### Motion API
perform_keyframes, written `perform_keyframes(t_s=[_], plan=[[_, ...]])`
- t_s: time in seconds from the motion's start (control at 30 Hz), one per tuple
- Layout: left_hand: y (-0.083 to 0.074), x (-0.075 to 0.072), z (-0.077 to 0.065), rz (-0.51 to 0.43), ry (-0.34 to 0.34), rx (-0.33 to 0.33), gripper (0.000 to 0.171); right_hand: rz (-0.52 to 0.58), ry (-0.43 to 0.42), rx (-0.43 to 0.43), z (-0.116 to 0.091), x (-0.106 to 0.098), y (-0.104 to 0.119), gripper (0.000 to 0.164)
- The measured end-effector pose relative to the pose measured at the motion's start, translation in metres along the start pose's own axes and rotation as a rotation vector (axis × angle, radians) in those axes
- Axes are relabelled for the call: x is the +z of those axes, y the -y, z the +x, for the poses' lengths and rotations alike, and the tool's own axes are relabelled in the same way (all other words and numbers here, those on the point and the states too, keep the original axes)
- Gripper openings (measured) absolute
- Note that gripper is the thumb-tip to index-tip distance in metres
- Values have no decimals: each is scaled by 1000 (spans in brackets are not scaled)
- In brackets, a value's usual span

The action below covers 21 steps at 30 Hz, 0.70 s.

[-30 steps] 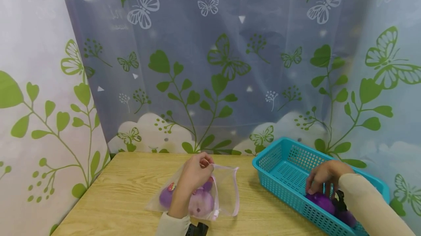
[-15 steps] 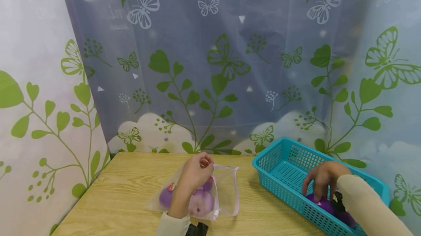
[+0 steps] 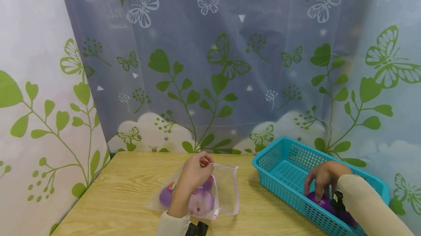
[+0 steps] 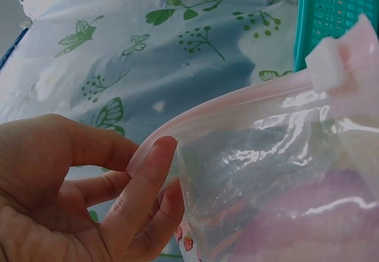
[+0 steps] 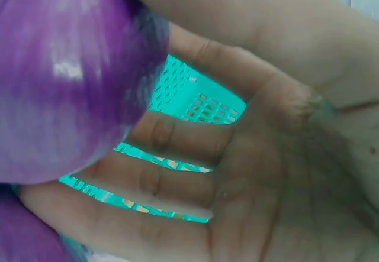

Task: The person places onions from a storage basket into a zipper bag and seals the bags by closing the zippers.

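Note:
In the head view my left hand [image 3: 196, 172] pinches the rim of a clear zip bag [image 3: 227, 188] lying on the table. The left wrist view shows thumb and fingertips on the bag's pink zip strip [image 4: 237, 103], with a white slider [image 4: 327, 67] farther along it. Inside the bag are purple onions [image 3: 201, 205], seen through the plastic. My right hand [image 3: 327, 175] reaches down into the turquoise basket [image 3: 279, 190] and grips a red onion [image 3: 323, 203]. Up close in the right wrist view, fingers curve behind this glossy onion [image 5: 71, 84]. A second onion [image 3: 346, 218] lies beside it.
The wooden table [image 3: 131, 177] carries the bag in the middle and the perforated basket at the right. A printed curtain [image 3: 184, 82] with leaves and butterflies hangs along the back edge. Similar cloth hangs at both sides.
My right hand's fingers have shifted and closed further around the onion in the basket. My left hand and the bag have stayed in place.

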State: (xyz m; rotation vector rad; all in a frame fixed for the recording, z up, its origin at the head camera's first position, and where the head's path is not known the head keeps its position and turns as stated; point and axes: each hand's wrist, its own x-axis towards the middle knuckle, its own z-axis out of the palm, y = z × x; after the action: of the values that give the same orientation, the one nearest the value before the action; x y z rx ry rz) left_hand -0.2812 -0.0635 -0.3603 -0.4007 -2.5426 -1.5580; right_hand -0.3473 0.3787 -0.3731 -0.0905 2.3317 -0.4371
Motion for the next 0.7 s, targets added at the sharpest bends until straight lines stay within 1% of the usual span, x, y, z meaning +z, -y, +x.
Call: perform_keyframes(t_s=[0.1, 0.2, 0.37, 0.53, 0.6, 0.7], plan=[[0, 0, 0, 0, 1, 0, 9, -3, -16, 1, -1, -1, -2, 32], [1, 0, 1, 1, 2, 1, 9, 33, -38, 4, -2, -2, -4, 33], [2, 1, 0, 6, 0, 3, 10, 100, -144, -9, -8, -6, -7, 38], [2, 0, 0, -8, 9, -2, 10, 79, -230, -40, -16, -15, -14, 51], [2, 0, 0, -10, 11, -4, 10, 74, -259, -53, -16, -18, -18, 58], [2, -1, 0, -7, 9, -2, 11, 81, -312, -61, -14, -20, -24, 65]])
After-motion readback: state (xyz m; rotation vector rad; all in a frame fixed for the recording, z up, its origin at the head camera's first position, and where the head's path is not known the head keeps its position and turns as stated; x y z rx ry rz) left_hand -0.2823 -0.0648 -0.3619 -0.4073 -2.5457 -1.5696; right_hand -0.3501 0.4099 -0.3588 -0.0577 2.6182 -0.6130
